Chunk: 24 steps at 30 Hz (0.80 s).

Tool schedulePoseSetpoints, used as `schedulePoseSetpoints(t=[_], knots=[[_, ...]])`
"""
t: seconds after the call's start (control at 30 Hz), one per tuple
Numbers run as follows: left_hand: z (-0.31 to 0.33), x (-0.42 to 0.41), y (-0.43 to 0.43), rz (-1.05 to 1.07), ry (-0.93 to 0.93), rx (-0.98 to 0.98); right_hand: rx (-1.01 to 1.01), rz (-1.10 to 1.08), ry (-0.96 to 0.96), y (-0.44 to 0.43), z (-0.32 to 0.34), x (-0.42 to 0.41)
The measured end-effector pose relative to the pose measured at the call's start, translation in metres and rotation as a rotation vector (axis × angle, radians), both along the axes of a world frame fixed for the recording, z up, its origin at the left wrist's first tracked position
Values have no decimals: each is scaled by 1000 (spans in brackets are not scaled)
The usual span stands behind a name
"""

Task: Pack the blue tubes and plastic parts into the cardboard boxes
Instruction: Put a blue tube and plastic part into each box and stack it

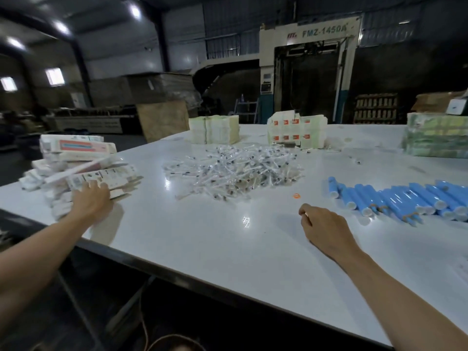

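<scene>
**Two hands over the packing table, tubes lying to the right**

Head view: one white table (202,239) is filling most of the frame, and two bare arms are reaching over its near edge.

At the left of the frame the cardboard boxes (83,165) are lying in one loose pile, too jumbled and blurred to count. The left hand (92,200) is resting on the pile's near edge, its fingers stretched out flat on a box and gripping nothing.

In the middle, one heap of clear plastic parts (233,171) is sprawling over the table, far too many to count and pointing every way.

At the right the blue tubes (395,198) are lying side by side in one overlapping row, well over a dozen; the frame edge is cutting the row off. Their long axes are running from upper left to lower right, with the white capped ends facing the near edge. The leftmost tube is sitting steeper than the rest.

The right hand (321,224) is hovering just left of the tubes, apart from them, with its fingers curled under; I cannot tell whether it is pinching anything. One small orange scrap (295,196) is lying just beyond it.

Along the far edge, three pale stacks are standing: left (214,129), centre (296,131) and right (435,138).
</scene>
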<state>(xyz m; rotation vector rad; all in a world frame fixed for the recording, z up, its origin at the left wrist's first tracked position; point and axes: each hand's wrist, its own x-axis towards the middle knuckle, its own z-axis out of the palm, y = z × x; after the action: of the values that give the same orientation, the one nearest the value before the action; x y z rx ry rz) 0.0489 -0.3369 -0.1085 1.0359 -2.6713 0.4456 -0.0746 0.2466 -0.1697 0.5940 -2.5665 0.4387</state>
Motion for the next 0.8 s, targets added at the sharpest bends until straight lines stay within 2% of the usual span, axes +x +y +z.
schedulePoseSetpoints(t=[0.27, 0.67, 0.8], knots=[[-9, 4, -39, -26, -96, -26, -24, 2, -29, 0, 2, 3], [1, -14, -34, -253, 40, 356, -52, -3, -76, 1, 3, 4], [16, -15, -8, -275, -67, 469, -46, 4, -81, 1, 3, 5]])
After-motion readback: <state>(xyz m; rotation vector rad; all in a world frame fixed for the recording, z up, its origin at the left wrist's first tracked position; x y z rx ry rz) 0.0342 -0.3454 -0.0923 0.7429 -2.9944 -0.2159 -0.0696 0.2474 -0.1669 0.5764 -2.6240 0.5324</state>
